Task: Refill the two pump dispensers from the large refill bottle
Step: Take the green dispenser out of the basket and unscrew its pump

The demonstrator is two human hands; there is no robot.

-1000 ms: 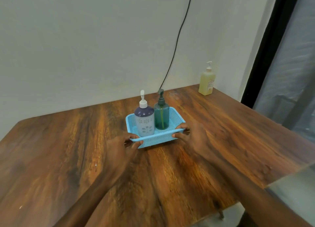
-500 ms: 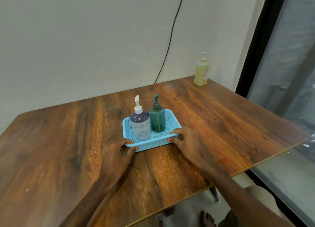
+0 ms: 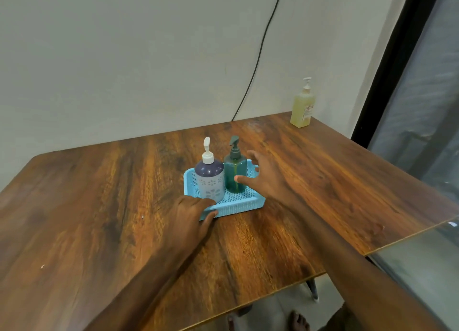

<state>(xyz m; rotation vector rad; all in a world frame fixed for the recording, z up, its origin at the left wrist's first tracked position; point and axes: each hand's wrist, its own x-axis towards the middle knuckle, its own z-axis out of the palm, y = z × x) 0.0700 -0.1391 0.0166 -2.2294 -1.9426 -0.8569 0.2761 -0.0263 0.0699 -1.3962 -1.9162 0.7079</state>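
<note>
Refill bottle [image 3: 302, 107] label print seems unreadable; blurred.

A dark brown wood-grain worktop [image 3: 124, 206] fills the lower and middle frame, its far edge meeting a plain pale wall [image 3: 124, 57] that takes up the upper left and centre. A thin black cable [image 3: 258, 57] runs down the wall from the top centre and disappears behind the worktop's far edge. Along the right side stands a black window frame [image 3: 397, 57] with grey glass [image 3: 437, 107] beyond it, and at the bottom centre a bare foot [image 3: 299, 322] shows on the pale floor [image 3: 280, 306] below the worktop's near edge.
</note>
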